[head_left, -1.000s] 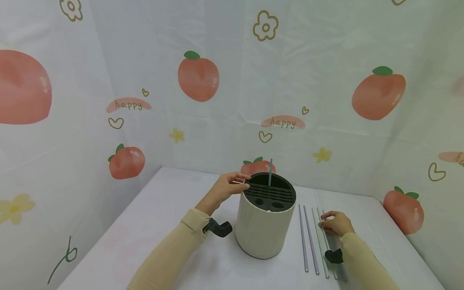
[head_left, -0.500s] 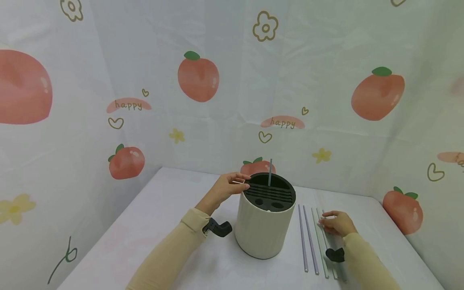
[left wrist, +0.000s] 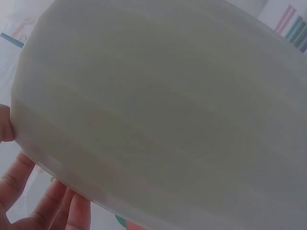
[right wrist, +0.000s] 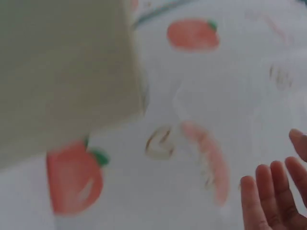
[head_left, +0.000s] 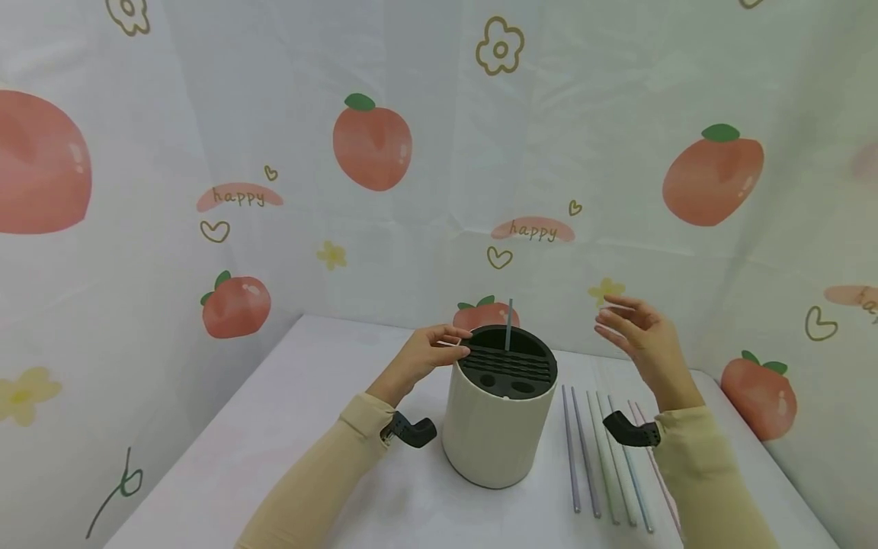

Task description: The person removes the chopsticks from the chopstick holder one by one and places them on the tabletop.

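A round cream-coloured utensil holder (head_left: 497, 435) with a black slotted insert (head_left: 511, 370) stands upright on the table. One blue-grey chopstick (head_left: 509, 324) sticks up from its large rear opening. My left hand (head_left: 418, 362) touches the holder's left rim with thumb and fingertips. In the left wrist view those fingers (left wrist: 45, 203) lie along the holder's edge. To the right of the holder, my right hand (head_left: 645, 335) is raised in the air, its fingers extended and nothing in it. Several chopsticks (head_left: 609, 457) in purple, green, blue and pink lie side by side below it.
The white table (head_left: 329, 366) meets a fruit-printed curtain (head_left: 425, 252) behind it and at both sides. Part of the pink chopsticks (head_left: 661, 480) is hidden by the right forearm (head_left: 706, 473).
My right hand has lifted from the chopsticks on the table and moved upward, its fingers spreading. The blue and pink chopsticks show more clearly. My left hand stays at the holder's rim.
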Tool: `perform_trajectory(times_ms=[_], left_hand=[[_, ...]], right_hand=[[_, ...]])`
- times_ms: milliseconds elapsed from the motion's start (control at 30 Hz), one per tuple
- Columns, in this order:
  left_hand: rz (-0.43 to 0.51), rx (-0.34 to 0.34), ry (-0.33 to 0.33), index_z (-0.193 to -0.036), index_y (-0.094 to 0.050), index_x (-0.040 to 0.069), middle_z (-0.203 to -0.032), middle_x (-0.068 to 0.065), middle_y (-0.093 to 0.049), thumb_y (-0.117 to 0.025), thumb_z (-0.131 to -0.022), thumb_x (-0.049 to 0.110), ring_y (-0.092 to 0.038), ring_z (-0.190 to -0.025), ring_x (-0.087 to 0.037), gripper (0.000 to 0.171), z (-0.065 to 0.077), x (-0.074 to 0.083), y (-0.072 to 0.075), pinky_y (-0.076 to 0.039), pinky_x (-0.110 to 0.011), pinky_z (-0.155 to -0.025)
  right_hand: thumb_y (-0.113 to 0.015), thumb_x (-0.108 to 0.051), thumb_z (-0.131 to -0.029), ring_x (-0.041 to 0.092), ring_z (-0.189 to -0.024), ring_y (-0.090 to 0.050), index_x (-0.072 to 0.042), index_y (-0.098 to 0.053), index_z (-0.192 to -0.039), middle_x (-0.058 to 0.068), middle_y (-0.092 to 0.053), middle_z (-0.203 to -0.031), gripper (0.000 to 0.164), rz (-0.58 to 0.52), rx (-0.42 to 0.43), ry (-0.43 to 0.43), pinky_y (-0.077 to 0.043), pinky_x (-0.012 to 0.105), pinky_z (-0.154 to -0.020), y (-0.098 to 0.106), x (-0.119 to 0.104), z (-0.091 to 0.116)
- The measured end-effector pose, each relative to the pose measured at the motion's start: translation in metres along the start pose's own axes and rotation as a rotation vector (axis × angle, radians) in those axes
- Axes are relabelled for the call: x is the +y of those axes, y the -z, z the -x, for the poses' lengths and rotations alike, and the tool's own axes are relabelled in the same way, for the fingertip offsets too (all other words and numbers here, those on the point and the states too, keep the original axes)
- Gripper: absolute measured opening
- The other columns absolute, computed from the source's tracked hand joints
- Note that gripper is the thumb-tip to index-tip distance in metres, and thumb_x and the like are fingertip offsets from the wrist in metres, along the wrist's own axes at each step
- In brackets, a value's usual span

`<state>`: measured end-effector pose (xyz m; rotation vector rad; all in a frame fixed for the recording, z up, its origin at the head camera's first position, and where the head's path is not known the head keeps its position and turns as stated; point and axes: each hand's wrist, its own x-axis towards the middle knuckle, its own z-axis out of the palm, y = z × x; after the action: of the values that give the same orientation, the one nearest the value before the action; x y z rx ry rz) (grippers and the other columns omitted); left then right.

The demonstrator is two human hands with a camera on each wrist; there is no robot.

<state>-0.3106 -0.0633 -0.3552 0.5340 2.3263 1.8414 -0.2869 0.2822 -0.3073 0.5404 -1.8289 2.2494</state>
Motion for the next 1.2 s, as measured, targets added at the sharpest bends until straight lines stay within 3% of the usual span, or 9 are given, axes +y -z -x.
perform_trajectory(times_ms=[100, 233, 333, 567, 667, 1000, 1200], left_hand=[[-0.001, -0.001, -0.005, -0.123, -0.066, 0.015, -0.128, -0.012, -0.055, -0.070, -0.089, 0.024, -0.056, -0.114, -0.026, 0.035, 0.000, 0.000, 0.000, -0.050, -0.044, -0.095], [0.006, -0.008, -0.011, -0.123, -0.065, 0.012, -0.128, -0.013, -0.055, -0.069, -0.090, 0.022, -0.057, -0.112, -0.025, 0.035, 0.001, 0.001, 0.000, -0.050, -0.045, -0.095], [0.009, -0.010, -0.014, -0.123, -0.065, 0.011, -0.127, -0.013, -0.056, -0.069, -0.090, 0.021, -0.058, -0.110, -0.024, 0.035, 0.001, 0.001, -0.001, -0.050, -0.044, -0.094], [-0.005, -0.003, -0.018, -0.122, -0.066, 0.012, -0.126, -0.013, -0.057, -0.069, -0.090, 0.021, -0.058, -0.110, -0.024, 0.034, 0.001, 0.001, -0.001, -0.051, -0.041, -0.092], [-0.007, 0.000, -0.012, -0.122, -0.066, 0.013, -0.126, -0.012, -0.057, -0.069, -0.090, 0.023, -0.058, -0.111, -0.024, 0.034, 0.001, 0.001, -0.001, -0.051, -0.042, -0.093], [-0.008, -0.008, -0.001, -0.122, -0.066, 0.014, -0.126, -0.012, -0.057, -0.070, -0.089, 0.025, -0.057, -0.111, -0.024, 0.035, 0.002, 0.001, -0.001, -0.051, -0.042, -0.094], [0.001, -0.010, -0.013, -0.122, -0.066, 0.012, -0.126, -0.013, -0.057, -0.070, -0.090, 0.022, -0.057, -0.112, -0.025, 0.035, 0.000, 0.000, 0.000, -0.050, -0.044, -0.095]], right_hand=[[-0.059, 0.005, -0.092, 0.013, -0.093, -0.068, -0.004, -0.063, -0.118, 0.004, -0.064, -0.102, 0.027, 0.026, -0.037, 0.092, -0.055, 0.028, -0.085, -0.030, -0.012, -0.004], [-0.058, 0.006, -0.092, 0.012, -0.096, -0.067, -0.007, -0.063, -0.119, 0.002, -0.065, -0.102, 0.030, 0.067, -0.085, 0.137, -0.054, 0.026, -0.088, -0.059, -0.010, -0.004], [-0.062, 0.004, -0.091, 0.012, -0.096, -0.067, -0.009, -0.064, -0.118, -0.001, -0.068, -0.100, 0.030, 0.134, -0.105, 0.125, -0.053, 0.025, -0.089, -0.072, 0.001, -0.006], [-0.071, -0.016, -0.089, 0.007, -0.096, -0.067, -0.006, -0.064, -0.118, -0.001, -0.068, -0.107, 0.032, 0.478, -0.174, 0.047, -0.053, 0.021, -0.084, -0.086, 0.022, -0.012], [-0.072, -0.021, -0.088, 0.008, -0.096, -0.067, -0.005, -0.064, -0.116, 0.001, -0.067, -0.107, 0.034, 0.543, -0.200, 0.006, -0.053, 0.022, -0.083, -0.088, 0.027, -0.015], [-0.074, -0.019, -0.086, 0.011, -0.093, -0.070, -0.001, -0.064, -0.105, 0.009, -0.067, -0.104, 0.029, 0.579, -0.248, -0.060, -0.056, 0.024, -0.078, -0.092, 0.030, -0.019], [-0.072, -0.014, -0.088, 0.008, -0.086, -0.070, 0.000, -0.063, -0.102, -0.003, -0.068, -0.094, 0.022, 0.484, -0.237, -0.038, -0.057, 0.026, -0.077, -0.090, 0.023, -0.023]])
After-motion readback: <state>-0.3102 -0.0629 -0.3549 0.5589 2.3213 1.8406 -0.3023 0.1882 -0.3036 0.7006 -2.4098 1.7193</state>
